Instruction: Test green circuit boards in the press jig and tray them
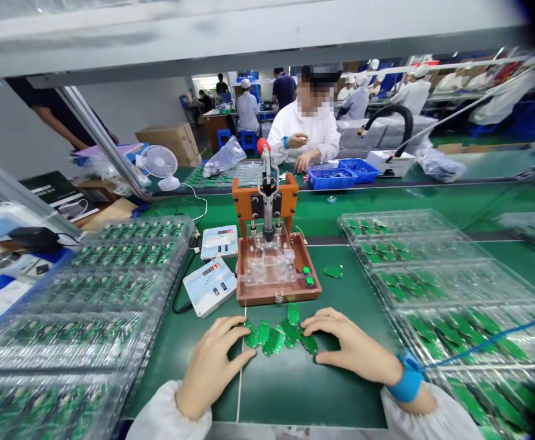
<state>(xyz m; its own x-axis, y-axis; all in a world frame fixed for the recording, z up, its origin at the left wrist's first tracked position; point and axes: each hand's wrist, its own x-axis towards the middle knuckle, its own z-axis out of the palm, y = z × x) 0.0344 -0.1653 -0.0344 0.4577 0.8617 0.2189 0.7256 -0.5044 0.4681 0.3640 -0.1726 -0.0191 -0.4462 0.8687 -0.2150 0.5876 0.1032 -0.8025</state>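
Observation:
Several small green circuit boards (pixel 277 335) lie in a loose pile on the green mat, just in front of an orange-brown test jig (pixel 271 256). My left hand (pixel 214 362) rests palm down on the mat, its curled fingertips touching the left side of the pile. My right hand (pixel 347 343) lies on the mat at the pile's right side, fingers bent against the boards; a blue wrist strap (pixel 408 377) with a blue cord sits on that wrist. Neither hand lifts a board clear of the mat. One more green board (pixel 333 271) lies alone right of the jig.
Clear plastic trays of green boards are stacked at the left (pixel 93 305) and spread at the right (pixel 450 293). Two white meter boxes (pixel 210 284) sit left of the jig. A small white fan (pixel 161 165) and blue bins (pixel 340 174) stand farther back, where another person in white works.

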